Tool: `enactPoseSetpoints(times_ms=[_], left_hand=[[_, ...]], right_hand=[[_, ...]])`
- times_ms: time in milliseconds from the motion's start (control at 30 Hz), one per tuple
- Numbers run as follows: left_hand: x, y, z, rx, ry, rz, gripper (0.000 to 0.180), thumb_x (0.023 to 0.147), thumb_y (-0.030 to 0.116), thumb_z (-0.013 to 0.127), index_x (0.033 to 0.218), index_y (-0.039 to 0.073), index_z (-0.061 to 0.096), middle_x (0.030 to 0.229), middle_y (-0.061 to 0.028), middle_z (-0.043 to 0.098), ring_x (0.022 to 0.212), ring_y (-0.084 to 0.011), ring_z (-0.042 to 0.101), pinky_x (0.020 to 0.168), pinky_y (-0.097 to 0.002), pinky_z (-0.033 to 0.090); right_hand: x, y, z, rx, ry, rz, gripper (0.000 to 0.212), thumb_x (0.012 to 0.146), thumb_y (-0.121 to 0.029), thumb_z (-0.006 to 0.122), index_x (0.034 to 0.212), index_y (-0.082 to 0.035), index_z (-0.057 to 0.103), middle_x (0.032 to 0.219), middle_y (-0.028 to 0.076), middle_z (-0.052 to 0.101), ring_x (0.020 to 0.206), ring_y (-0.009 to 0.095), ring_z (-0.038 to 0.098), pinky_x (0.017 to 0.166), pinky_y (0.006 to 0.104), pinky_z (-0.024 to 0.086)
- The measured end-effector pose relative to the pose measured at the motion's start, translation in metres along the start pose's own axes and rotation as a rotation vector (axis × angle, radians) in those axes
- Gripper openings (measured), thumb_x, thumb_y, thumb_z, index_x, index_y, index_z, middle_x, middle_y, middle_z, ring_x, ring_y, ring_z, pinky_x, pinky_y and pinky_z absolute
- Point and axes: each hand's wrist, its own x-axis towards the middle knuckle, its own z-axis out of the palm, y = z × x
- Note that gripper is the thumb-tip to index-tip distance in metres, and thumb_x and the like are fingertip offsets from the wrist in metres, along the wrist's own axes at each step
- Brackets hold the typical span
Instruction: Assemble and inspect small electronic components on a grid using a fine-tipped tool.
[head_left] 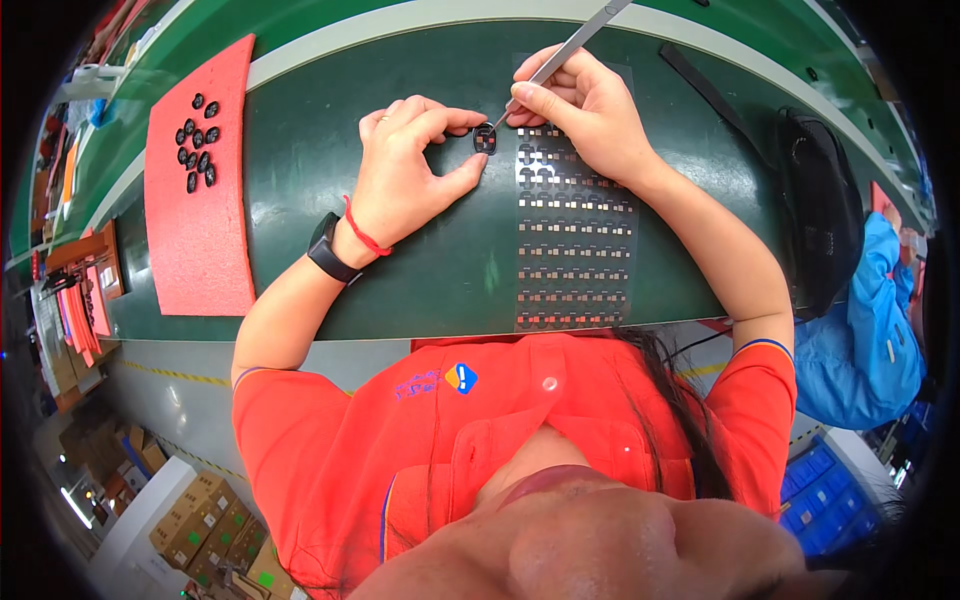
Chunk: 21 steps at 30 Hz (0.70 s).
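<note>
Between the thumb and index finger of my left hand (412, 160) is a small black oval part (485, 139), pinched at its edge. My right hand (580, 110) grips metal tweezers (575, 42) like a pen, and their tip reaches the black part's upper right. Under and below my right hand lies a clear sheet (573, 240) carrying rows of small shiny square pieces; the hand hides part of its upper rows. Whether the tweezers hold a piece at their tip is too small to tell.
A pink foam sheet (198, 255) at the left of the green table (420, 290) bears several black oval parts (200, 138). A black strip (708, 95) and a black bag-like object (822, 210) lie to the right. Someone in a blue garment (870, 340) is at the far right.
</note>
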Motion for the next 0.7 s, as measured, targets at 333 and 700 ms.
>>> enactPoseSetpoints(times_ms=[333, 700], left_hand=[[0.0005, 0.0000, -0.0003, -0.003, -0.008, 0.001, 0.029, 0.069, 0.020, 0.074, 0.097, 0.014, 0.069, 0.084, 0.0027, 0.060, 0.079, -0.0137, 0.056, 0.087, -0.0338, 0.032], [0.0011, -0.0011, -0.0006, -0.006, -0.017, -0.003, 0.028, 0.070, 0.020, 0.074, 0.097, 0.014, 0.069, 0.084, 0.0026, 0.060, 0.080, -0.0138, 0.056, 0.087, -0.0342, 0.032]], right_hand=[[0.0003, 0.0028, -0.0004, 0.017, 0.007, -0.011, 0.019, 0.090, -0.009, 0.060, 0.105, 0.001, 0.053, 0.092, 0.010, 0.063, 0.084, 0.017, 0.066, 0.076, 0.0275, 0.054], [-0.0001, 0.0034, 0.0000, 0.001, 0.000, 0.000, 0.018, 0.090, -0.007, 0.060, 0.105, 0.000, 0.052, 0.093, 0.010, 0.063, 0.086, 0.017, 0.066, 0.077, 0.0278, 0.054]])
